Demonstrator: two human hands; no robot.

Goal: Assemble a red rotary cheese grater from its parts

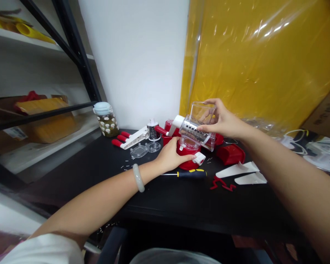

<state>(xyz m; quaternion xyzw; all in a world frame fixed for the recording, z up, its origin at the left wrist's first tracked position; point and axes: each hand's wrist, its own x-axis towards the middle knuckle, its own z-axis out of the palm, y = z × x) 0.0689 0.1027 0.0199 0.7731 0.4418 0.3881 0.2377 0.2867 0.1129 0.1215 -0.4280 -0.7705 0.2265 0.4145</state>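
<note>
My right hand [221,119] is closed around the clear plastic housing [202,110] of a rotary grater, held tilted. Inside sits a metal grating drum [191,130], and a white crank arm [176,124] with a red handle [161,130] points to the left. Just below, my left hand [169,157] grips the red grater base [189,165], its thumb at the white lever [200,158]. Whether housing and base touch is hard to tell. In front of the base lies a dark screwdriver [192,173] with yellow marks.
Several white crank arms [136,136] with red handles, another drum [153,131] and clear discs [145,148] lie left. To the right are a red plastic part [231,154], white pieces [238,169] and red zigzag bits [222,182]. A jar [106,121] stands at the back left.
</note>
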